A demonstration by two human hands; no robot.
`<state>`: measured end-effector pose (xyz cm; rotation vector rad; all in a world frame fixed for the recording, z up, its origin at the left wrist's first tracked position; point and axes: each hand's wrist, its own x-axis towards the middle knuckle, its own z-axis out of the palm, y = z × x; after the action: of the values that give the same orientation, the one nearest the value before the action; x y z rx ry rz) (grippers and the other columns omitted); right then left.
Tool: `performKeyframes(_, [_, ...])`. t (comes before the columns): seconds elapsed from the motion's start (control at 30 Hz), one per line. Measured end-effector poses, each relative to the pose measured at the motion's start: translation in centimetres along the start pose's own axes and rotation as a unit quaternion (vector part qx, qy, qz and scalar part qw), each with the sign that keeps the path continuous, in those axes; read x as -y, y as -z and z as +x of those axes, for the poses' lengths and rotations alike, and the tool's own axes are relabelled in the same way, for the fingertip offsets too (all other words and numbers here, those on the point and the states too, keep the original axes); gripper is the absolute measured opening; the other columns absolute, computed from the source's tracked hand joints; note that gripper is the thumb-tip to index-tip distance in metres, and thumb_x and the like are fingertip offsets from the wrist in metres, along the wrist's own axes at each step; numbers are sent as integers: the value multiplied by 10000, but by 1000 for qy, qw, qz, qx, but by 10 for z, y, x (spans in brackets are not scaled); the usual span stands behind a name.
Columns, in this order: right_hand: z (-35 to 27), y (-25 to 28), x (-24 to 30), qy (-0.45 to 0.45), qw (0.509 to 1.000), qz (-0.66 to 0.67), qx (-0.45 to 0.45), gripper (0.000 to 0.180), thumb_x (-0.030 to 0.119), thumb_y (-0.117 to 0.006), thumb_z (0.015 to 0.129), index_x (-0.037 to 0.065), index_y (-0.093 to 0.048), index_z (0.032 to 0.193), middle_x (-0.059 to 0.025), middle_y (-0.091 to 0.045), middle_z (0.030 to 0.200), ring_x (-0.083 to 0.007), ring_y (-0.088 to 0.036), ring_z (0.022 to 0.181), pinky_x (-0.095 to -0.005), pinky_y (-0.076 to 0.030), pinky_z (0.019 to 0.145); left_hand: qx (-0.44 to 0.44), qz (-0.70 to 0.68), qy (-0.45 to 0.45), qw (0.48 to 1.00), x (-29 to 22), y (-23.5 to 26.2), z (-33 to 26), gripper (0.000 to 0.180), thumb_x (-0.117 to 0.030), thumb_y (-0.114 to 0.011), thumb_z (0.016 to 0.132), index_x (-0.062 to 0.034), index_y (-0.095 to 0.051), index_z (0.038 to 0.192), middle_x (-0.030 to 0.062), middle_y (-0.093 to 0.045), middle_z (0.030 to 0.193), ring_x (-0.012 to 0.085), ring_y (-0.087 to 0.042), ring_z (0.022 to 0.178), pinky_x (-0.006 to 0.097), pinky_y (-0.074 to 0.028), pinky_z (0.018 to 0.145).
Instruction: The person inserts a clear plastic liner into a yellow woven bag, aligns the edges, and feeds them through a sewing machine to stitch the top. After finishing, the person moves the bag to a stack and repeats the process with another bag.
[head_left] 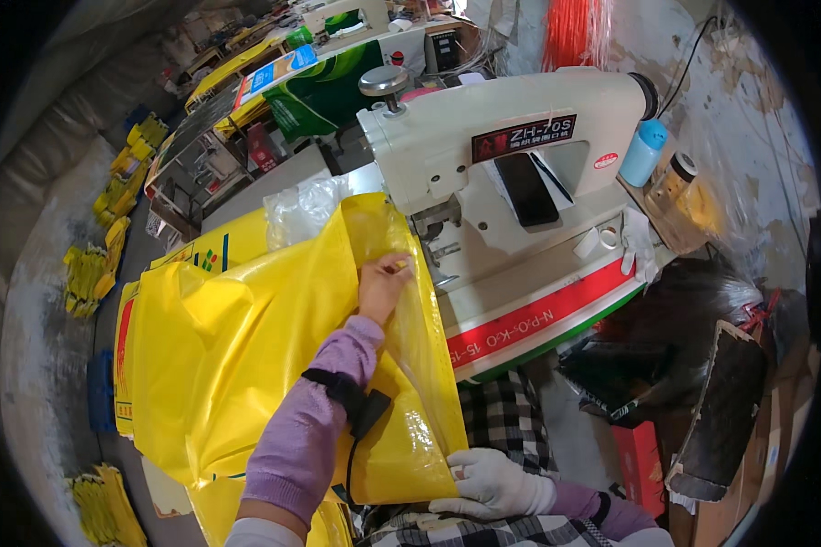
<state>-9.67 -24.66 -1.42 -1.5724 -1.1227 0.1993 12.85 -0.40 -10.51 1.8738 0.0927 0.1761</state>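
A large, glossy yellow woven plastic bag (246, 346) spreads in front of me, its right edge beside the sewing head of a cream sewing machine (511, 100). A clear, film-like layer shows along that edge. My left hand (385, 287), bare below a purple sleeve, has its fingers pinched on the bag near its upper right edge, close to the needle area. My right hand (493, 485), in a white glove, grips the bag's lower right corner above my checked clothing. The fingertips of the right hand are partly hidden by the bag.
A black phone (526, 190) lies on the machine bed under its arm. A white thread spool (597, 242), a blue bottle (644, 153) and a jar (670, 180) stand to the right. Crumpled clear plastic (306, 210) lies behind the bag. Yellow bundles (91, 273) line the left floor.
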Motion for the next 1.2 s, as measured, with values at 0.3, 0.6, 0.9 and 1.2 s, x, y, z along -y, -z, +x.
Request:
performKeyframes(0.3, [-15, -9, -6, -60, 998, -6, -8, 224, 256, -670, 881, 72, -707, 1004, -65, -655, 826, -259, -600, 798, -331, -503, 687, -80, 118, -81, 986, 14, -11, 4, 117, 9, -725, 772, -49, -725, 873, 3, -589, 940, 66, -530, 826, 215, -431, 703])
performKeyframes(0.6, [-17, -7, -4, -110, 994, -6, 13, 231, 246, -724, 840, 60, -713, 975, -63, -692, 867, -254, -628, 843, -332, -510, 702, 12, -117, 28, 993, 15, 0, 3, 146, -141, -730, 849, -66, -735, 975, -31, -614, 871, 64, -540, 771, 232, -454, 703])
performKeyframes(0.9, [-5, 8, 6, -67, 996, -51, 40, 222, 271, -722, 841, 74, -722, 944, -69, -683, 837, -254, -639, 802, -330, -519, 670, -15, -48, 53, 997, 15, -8, 11, 146, -53, -795, 731, -49, -697, 840, -31, -612, 781, 64, -535, 701, 229, -454, 651])
performKeyframes(1.2, [-36, -16, -15, -181, 983, 29, -14, 228, 265, -678, 887, 44, -717, 931, -120, -653, 795, -269, -623, 793, -332, -505, 707, -55, -4, 57, 997, 14, 1, 31, 171, -108, -711, 846, -12, -703, 987, 21, -673, 845, 91, -592, 772, 241, -480, 708])
